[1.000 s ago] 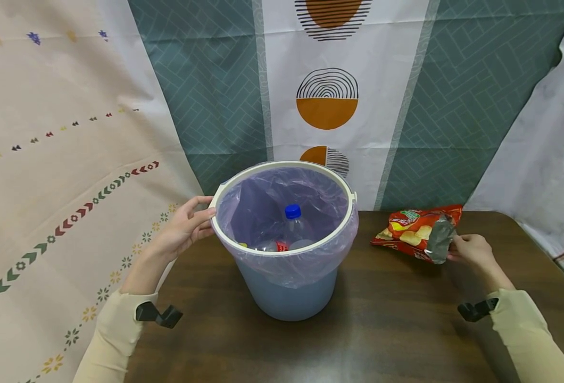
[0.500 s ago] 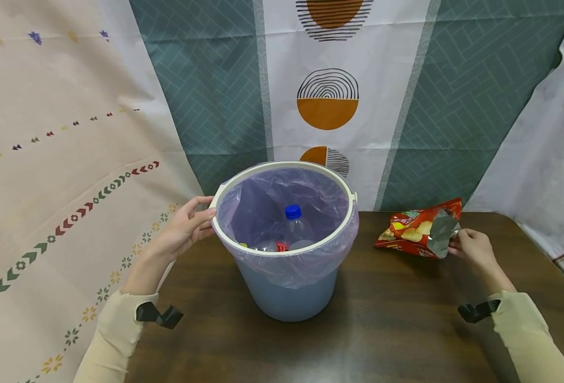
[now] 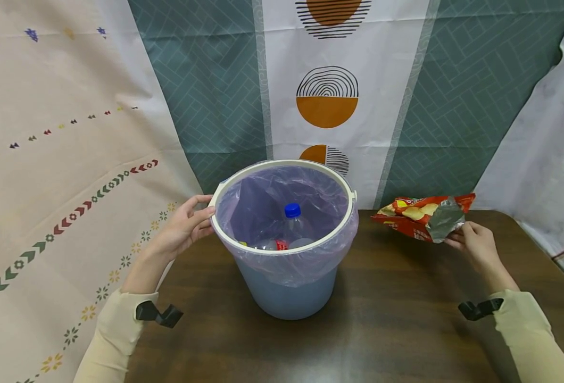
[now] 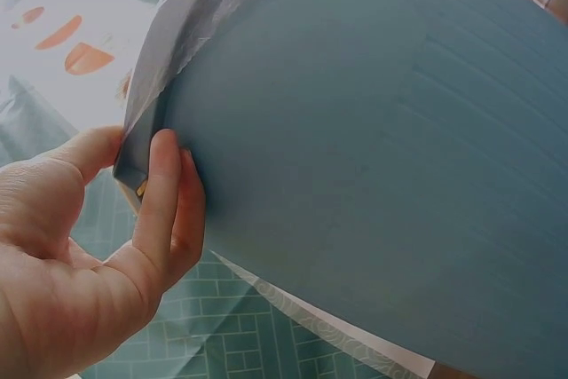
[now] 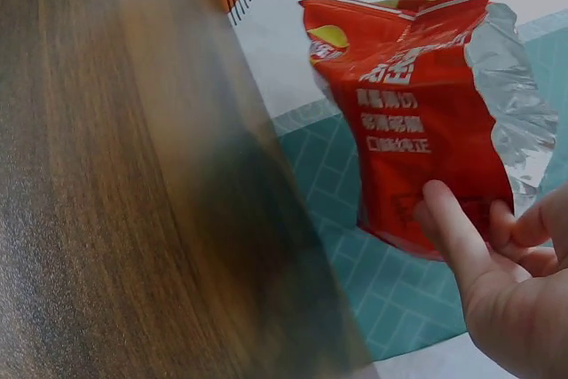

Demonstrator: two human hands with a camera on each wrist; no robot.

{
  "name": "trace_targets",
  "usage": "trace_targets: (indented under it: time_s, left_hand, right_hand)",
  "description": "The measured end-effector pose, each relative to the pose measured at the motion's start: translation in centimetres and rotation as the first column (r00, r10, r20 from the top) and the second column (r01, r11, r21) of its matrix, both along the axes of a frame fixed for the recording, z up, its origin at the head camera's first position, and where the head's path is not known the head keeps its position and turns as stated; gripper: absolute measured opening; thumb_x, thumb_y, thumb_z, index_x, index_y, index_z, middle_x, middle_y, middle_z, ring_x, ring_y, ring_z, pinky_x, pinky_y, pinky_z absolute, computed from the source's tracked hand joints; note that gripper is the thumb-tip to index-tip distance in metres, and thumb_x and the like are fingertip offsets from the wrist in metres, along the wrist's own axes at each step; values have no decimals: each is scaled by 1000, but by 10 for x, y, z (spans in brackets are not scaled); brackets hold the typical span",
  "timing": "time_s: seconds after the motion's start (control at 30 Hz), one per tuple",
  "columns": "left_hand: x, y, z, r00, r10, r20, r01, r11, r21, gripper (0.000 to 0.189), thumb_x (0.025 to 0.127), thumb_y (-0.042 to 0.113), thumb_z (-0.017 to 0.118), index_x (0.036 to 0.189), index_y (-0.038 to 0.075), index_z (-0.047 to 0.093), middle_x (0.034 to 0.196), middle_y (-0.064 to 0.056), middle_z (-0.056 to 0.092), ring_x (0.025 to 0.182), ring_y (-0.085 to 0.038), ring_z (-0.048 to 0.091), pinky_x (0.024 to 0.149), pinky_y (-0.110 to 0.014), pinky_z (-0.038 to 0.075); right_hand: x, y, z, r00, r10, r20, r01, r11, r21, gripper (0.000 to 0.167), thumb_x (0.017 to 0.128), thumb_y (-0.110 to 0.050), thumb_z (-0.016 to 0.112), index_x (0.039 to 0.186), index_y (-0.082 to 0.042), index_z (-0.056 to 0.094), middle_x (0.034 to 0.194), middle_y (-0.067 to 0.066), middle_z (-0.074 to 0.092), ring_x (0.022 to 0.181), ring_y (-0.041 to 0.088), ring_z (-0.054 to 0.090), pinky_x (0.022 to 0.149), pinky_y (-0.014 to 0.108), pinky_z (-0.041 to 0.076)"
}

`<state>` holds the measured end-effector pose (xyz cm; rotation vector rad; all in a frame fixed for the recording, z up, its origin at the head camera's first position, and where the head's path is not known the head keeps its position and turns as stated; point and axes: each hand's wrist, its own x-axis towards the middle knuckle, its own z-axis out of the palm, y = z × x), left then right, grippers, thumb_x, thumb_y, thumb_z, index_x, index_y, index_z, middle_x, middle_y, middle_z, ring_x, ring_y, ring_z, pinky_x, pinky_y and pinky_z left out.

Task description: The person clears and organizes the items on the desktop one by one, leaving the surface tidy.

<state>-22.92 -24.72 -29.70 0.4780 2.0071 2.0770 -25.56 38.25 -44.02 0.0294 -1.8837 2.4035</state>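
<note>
A blue-grey trash bin (image 3: 289, 300) with a cream rim stands on the table, lined with a translucent purple plastic bag (image 3: 306, 268). Inside it are a clear bottle with a blue cap (image 3: 292, 210) and other items, partly hidden by the rim. My left hand (image 3: 186, 226) grips the bin's left rim; in the left wrist view the thumb and curled fingers (image 4: 162, 184) pinch it. At the right, my right hand (image 3: 475, 247) pinches a red chip bag (image 3: 413, 218) by its torn, silvery edge. In the right wrist view the chip bag (image 5: 413, 122) is held above the table.
The dark wooden table (image 3: 387, 319) ends at a rounded corner on the far right. Behind it hangs a patterned cloth (image 3: 327, 111), close to the bin's back. A beige embroidered cloth (image 3: 71, 159) hangs on the left.
My right hand has lifted the chip bag up off the table and tilted it, moving slightly away from me. The left hand and the bin have stayed in place.
</note>
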Motion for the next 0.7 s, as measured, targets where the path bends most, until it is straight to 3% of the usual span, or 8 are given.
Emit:
trace_targets:
  time_s: [0.17,0.37,0.6,0.7]
  left_hand:
    - [0,0,0,1000,-14,0,14,1000,13,36,100,6,48,132,8,32,99,1,69,83,-7,69,74,-18,59]
    - [-1,1,0,1000,-10,4,10,1000,21,35,100,7,48,132,8,33,99,1,69,83,-7,69,74,-18,59]
    - [-1,0,-1,1000,-16,1,16,999,41,35,100,7,47,132,8,32,100,1,68,83,-7,69,74,-18,59]
    - [-1,0,-1,1000,-16,0,16,999,41,34,100,7,47,131,9,33,100,1,68,84,-7,70,74,-18,59]
  right_hand:
    - [-3,-1,0,998,5,-67,-6,1000,-26,22,104,-18,39,101,-9,60,90,-5,72,78,7,71,67,23,61]
    - [-9,-4,3,995,-28,-99,27,1000,-14,22,102,-18,45,97,-6,64,91,-4,71,81,6,71,66,23,61]
    - [-1,-16,20,989,50,-139,-59,996,-64,28,102,-8,40,90,-5,65,88,-3,69,79,7,70,64,22,60]
    - [1,-17,20,986,87,-142,-93,995,-35,30,103,-6,39,89,-6,66,87,-3,69,77,8,69,63,21,60]
